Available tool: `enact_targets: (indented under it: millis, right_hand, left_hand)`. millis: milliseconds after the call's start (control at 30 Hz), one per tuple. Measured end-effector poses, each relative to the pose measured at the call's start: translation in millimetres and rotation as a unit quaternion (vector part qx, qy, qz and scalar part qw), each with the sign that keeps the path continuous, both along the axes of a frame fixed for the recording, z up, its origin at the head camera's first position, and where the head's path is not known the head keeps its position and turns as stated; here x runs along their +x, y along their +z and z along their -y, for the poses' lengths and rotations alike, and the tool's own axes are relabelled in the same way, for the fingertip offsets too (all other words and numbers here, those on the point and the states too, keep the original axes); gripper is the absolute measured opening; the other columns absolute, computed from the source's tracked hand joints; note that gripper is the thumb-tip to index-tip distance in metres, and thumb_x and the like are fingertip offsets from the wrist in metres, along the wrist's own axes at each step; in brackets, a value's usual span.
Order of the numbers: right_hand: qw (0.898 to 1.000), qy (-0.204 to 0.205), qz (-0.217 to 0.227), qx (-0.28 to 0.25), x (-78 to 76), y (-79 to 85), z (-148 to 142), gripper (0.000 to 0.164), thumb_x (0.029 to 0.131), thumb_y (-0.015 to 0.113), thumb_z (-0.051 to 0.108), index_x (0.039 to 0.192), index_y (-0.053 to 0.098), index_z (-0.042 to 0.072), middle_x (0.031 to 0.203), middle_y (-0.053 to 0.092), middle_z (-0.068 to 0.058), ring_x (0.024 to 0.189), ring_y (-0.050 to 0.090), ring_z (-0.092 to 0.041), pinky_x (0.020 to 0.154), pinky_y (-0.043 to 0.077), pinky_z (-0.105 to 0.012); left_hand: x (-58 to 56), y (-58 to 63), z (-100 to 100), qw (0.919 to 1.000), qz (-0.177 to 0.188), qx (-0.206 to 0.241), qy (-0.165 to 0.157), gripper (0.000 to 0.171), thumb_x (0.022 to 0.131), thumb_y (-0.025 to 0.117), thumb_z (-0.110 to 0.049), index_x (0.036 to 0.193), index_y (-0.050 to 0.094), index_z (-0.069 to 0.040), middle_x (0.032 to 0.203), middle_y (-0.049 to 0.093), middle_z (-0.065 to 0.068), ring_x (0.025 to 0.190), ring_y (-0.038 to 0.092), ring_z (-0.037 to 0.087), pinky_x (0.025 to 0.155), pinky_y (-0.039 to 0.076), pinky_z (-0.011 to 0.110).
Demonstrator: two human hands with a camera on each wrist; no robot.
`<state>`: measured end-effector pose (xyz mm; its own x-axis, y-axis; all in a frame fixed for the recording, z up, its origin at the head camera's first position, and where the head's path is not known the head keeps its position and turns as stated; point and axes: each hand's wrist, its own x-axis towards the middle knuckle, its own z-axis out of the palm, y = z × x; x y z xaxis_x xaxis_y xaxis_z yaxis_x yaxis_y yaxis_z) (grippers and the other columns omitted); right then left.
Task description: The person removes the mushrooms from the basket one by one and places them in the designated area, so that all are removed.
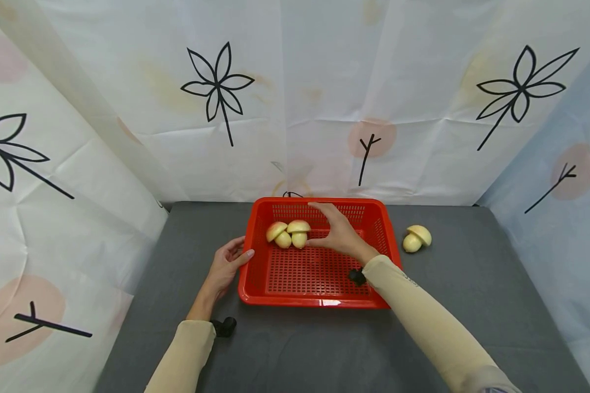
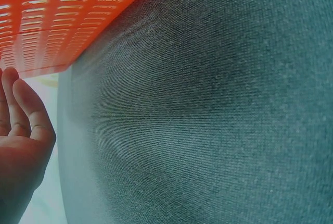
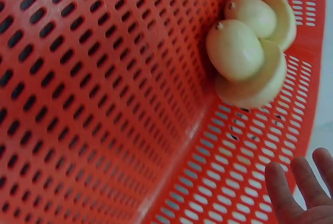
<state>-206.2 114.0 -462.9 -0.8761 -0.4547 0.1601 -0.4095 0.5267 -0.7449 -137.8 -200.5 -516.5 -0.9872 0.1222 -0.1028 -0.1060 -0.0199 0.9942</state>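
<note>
A red plastic basket [image 1: 319, 301] with slotted walls stands on the grey table. Two pale yellow toy mushrooms lie together at its left rear: a tilted one [image 1: 277, 231] and one beside it [image 1: 299, 233]. My left hand [image 1: 223, 267] holds the basket's left rim, thumb over the edge and fingers along the outside wall. Over the basket, my right hand [image 1: 339, 234] has its fingers and thumb spread apart with nothing between them. Its thumb tip is close to the right-hand mushroom; contact cannot be told. In the right wrist view, both mushrooms [image 3: 237, 52] lie against the basket wall.
Another yellow mushroom [image 1: 416, 238] lies on the table to the right of the basket. A printed white curtain [image 1: 314, 98] hangs behind the table's back edge and along both sides. Each wrist carries a small black camera.
</note>
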Motion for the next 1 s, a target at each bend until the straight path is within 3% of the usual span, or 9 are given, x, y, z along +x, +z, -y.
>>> enact_targets:
  millis: [267, 533, 833, 1000]
  right_hand:
    - [0.999, 0.01, 0.026, 0.023, -4.9, -15.3, 17, 0.092, 0.078, 0.091, 0.021, 0.155, 0.041, 0.012, 0.155, 0.039, -0.015, 0.145, 0.033, -0.038, 0.111, 0.035, -0.062]
    - [0.999, 0.012, 0.043, 0.022, -7.7, -28.7, 29, 0.093, 0.076, 0.093, 0.02, 0.154, 0.043, 0.011, 0.147, 0.045, -0.016, 0.133, 0.046, -0.036, 0.107, 0.043, -0.057]
    - [0.997, -0.006, 0.057, 0.045, -9.5, -38.2, 36, 0.092, 0.074, 0.093, 0.017, 0.152, 0.045, 0.012, 0.138, 0.048, -0.016, 0.125, 0.051, -0.035, 0.104, 0.045, -0.054]
    - [0.997, -0.013, 0.06, 0.054, -9.9, -40.4, 40, 0.092, 0.074, 0.093, 0.016, 0.153, 0.045, 0.012, 0.136, 0.047, -0.017, 0.123, 0.052, -0.034, 0.103, 0.046, -0.051]
  left_hand:
    - [0.7, 1.3, -1, 1.0, -0.003, 0.003, 0.001, 0.052, 0.099, 0.067, -0.009, 0.146, 0.047, 0.002, 0.137, 0.053, 0.029, 0.111, 0.062, 0.022, 0.088, 0.056, 0.027]
    - [0.6, -0.1, 0, 1.0, -0.001, 0.007, 0.001, 0.053, 0.099, 0.067, -0.007, 0.146, 0.046, 0.003, 0.138, 0.053, 0.028, 0.118, 0.058, 0.034, 0.089, 0.056, 0.027]
    - [0.8, 0.2, -1, 1.0, -0.003, 0.006, 0.002, 0.053, 0.099, 0.067, -0.008, 0.146, 0.047, 0.003, 0.138, 0.053, 0.028, 0.112, 0.061, 0.023, 0.09, 0.056, 0.028]
    - [0.8, 0.0, -1, 0.9999, -0.004, 0.011, 0.001, 0.053, 0.099, 0.067, -0.008, 0.147, 0.046, 0.003, 0.138, 0.053, 0.028, 0.114, 0.061, 0.024, 0.089, 0.056, 0.028]
